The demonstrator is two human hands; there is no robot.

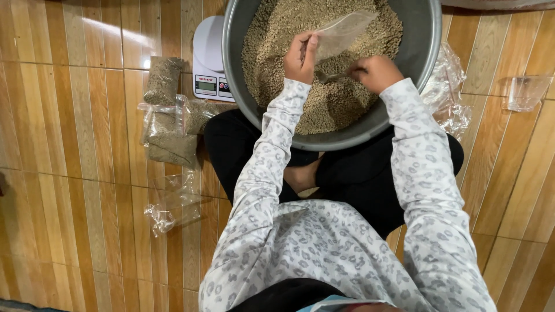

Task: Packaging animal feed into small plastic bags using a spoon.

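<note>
A large grey metal basin (pixel 425 40) rests on my crossed legs, filled with small tan pellets (pixel 277 34). My left hand (pixel 299 58) pinches the mouth of a small clear plastic bag (pixel 342 32) and holds it over the pellets. My right hand (pixel 374 72) grips a metal spoon (pixel 330 77) whose bowl lies in the pellets just below the bag's opening. Both arms wear grey patterned sleeves.
A white kitchen scale (pixel 208 58) stands on the wooden floor left of the basin. Filled bags of pellets (pixel 167 115) lie beside it, with empty clear bags (pixel 173 202) nearer me. More clear bags (pixel 451 92) lie to the right, one further off (pixel 526 92).
</note>
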